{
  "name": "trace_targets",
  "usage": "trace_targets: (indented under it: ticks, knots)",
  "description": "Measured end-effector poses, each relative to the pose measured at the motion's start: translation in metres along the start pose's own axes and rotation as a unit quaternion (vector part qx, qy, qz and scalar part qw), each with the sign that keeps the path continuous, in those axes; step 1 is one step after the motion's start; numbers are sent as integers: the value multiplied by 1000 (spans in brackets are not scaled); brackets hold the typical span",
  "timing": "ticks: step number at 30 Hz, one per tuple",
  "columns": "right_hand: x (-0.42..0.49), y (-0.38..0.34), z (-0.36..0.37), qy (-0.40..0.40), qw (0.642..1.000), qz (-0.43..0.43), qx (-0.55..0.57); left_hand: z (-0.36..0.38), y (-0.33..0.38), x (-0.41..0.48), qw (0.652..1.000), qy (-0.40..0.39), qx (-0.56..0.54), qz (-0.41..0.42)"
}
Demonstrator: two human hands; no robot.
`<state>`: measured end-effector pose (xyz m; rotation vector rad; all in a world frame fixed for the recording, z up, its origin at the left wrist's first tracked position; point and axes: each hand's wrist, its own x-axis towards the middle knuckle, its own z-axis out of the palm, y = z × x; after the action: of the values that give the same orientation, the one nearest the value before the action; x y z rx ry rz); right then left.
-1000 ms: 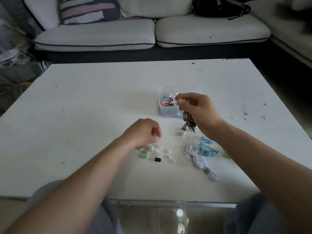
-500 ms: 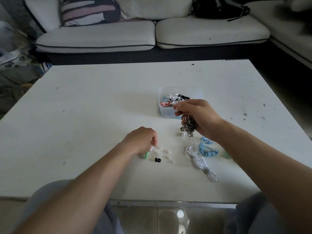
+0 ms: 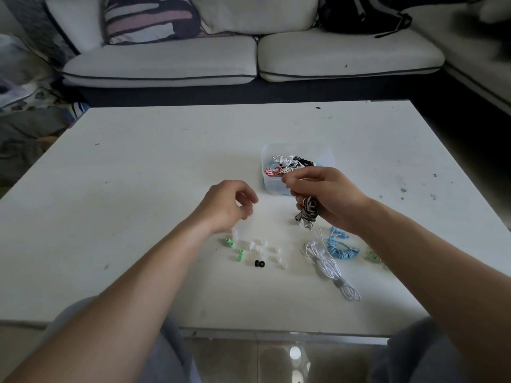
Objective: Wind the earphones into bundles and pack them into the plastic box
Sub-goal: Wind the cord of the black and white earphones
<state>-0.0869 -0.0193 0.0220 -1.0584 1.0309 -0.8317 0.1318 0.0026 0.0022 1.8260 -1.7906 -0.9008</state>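
Earphone bundle (image 3: 309,210), striped, coiled: right hand (image 3: 330,199) grips; left hand (image 3: 225,207) loosely curled, empty.

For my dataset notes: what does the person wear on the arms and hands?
Nothing visible. The left hand and the right hand are bare, without gloves or visible rings. Both forearms are uncovered to the frame edge: no sleeve, watch or bracelet.

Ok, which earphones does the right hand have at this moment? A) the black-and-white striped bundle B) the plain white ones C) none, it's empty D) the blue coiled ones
A: the right hand grips the black-and-white striped bundle just in front of the plastic box, while the blue earphones and the white earphones lie on the table.
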Motion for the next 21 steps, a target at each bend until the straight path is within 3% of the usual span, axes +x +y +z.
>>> trace_targets:
  ticks: [3, 8, 13, 21]
  knots:
    - [1, -1, 2, 0, 1000, 17, 26, -4, 13, -4, 985, -17, -173, 1]
    - [-1, -3, 4, -17, 999, 6, 44, -3, 24, -7, 925, -59, -376, 5]
    - [-3, -2, 5, -39, 997, -41, 51, -6, 25, -6, 883, -71, -464, 13]
    - [-5, 0, 7, -45, 997, -64, 18, -5, 27, -5, 871, -57, -488, 22]
